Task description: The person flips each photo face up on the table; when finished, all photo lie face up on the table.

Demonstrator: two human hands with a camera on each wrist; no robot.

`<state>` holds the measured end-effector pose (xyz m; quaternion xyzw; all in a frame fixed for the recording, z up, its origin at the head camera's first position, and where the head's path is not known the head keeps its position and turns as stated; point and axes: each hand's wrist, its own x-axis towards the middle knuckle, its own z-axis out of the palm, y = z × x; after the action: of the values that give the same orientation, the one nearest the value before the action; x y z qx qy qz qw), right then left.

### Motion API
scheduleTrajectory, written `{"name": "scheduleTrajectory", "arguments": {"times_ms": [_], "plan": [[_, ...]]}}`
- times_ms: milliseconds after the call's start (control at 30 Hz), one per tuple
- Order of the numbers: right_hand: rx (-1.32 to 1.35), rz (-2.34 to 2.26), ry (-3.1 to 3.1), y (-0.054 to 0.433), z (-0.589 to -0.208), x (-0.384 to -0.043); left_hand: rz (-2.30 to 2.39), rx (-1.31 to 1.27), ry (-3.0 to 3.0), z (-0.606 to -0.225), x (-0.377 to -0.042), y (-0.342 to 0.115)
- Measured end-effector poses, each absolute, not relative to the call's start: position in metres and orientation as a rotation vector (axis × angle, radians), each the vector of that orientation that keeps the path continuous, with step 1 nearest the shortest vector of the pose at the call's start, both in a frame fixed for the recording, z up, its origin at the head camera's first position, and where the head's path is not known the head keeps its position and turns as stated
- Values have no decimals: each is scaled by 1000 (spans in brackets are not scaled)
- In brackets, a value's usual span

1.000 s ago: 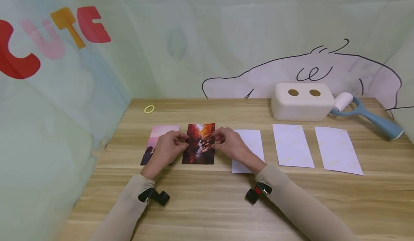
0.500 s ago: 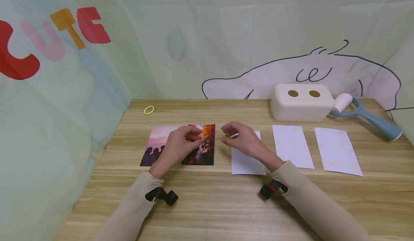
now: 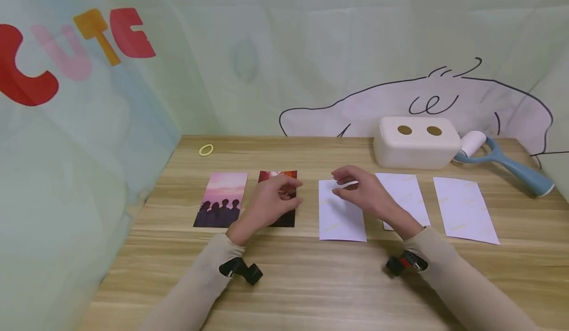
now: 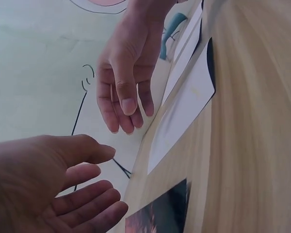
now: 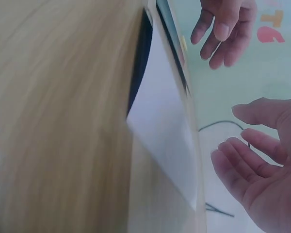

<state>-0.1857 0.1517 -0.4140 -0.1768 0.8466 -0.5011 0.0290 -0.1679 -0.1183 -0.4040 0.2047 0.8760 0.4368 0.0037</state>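
Note:
My left hand point(image 3: 268, 200) is above the autumn forest stream photo point(image 3: 286, 219), covering its middle; its fingers are relaxed and hold nothing. Left of it lies a pink sunset photo point(image 3: 222, 192) with dark silhouettes. My right hand point(image 3: 366, 192) hovers over the nearest white-backed photo card point(image 3: 340, 225), thumb and fingers apart. In the left wrist view a gap shows between the hand and the dark photo point(image 4: 160, 213). The right wrist view shows the white card point(image 5: 162, 116) lying below my fingers, one edge slightly raised.
Two more white-backed cards, a middle one point(image 3: 411, 200) and a far right one point(image 3: 467, 210), lie to the right. Behind them stand a cream box point(image 3: 418, 145) with two round holes and a blue-handled lint roller point(image 3: 511, 163). A yellow ring point(image 3: 206, 150) lies at the back left.
Both hands have let go of the forest photo's edges and moved right. The left now overlaps that photo; the right has come over the white card. The sunset photo is uncovered.

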Motion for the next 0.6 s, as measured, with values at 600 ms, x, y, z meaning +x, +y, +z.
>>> {"name": "scheduleTrajectory", "arguments": {"times_ms": [600], "plan": [[-492,-1492,2659,191,-419,-179,1286,779,2640,-417,-166,-77]]}}
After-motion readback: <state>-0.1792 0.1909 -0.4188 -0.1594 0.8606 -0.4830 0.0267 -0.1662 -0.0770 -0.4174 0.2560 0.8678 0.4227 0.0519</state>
